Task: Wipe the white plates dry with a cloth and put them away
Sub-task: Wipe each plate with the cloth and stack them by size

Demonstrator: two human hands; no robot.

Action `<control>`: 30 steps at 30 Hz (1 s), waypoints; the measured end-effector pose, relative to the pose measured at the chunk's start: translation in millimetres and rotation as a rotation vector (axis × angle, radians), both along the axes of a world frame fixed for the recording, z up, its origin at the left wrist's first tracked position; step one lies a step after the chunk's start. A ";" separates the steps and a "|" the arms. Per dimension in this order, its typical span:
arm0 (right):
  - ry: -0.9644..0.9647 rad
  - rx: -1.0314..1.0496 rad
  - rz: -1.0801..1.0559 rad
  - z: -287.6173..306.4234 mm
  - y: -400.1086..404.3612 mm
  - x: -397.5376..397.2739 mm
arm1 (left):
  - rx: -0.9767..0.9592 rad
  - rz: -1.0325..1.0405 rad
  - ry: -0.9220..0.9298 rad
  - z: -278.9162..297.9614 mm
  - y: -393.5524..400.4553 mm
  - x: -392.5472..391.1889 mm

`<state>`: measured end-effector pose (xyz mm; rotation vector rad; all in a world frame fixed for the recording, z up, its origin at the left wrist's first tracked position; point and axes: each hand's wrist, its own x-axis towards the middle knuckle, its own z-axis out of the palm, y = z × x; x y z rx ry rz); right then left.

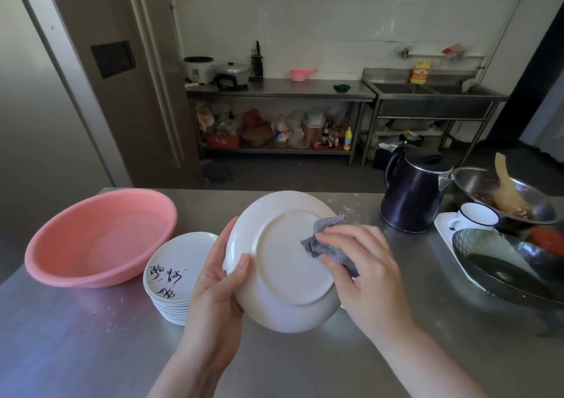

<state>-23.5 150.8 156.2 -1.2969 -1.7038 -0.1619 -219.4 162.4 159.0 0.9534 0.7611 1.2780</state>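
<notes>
Left hand: the left hand [218, 278] held a white plate [283, 263] by its left rim, thumb curled over the underside edge and fingers behind, so its grip was closed round the plate.
Right hand: the right hand [363, 263] pressed a grey cloth [328, 239] against the plate, fingers curled over the bunched fabric, its grip closed on the cloth.
Plate: tilted up above the bench [91, 352] with its underside and foot ring facing the camera, held clear of the surface.
Cloth: crumpled, touching the right part of the plate's base, partly hidden under the fingers.
Stack of plates: a stack of plates [175, 275] sat on the bench just left of the held plate; the top one carried dark brush lettering.
Basin: a pink basin [97, 236] stood left of the stack, close beside it.
Kettle: a dark kettle [415, 193] stood upright on the bench, behind and right of the hands.
Right edge: a metal bowl [500, 196] held a wooden spoon [506, 190], next to a white mug [476, 216] and a dark dish [500, 263].
</notes>
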 end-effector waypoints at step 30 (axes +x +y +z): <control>0.332 -0.380 0.340 21.2 -18.4 19.6 | 0.283 -0.102 0.710 6.6 23.0 -36.5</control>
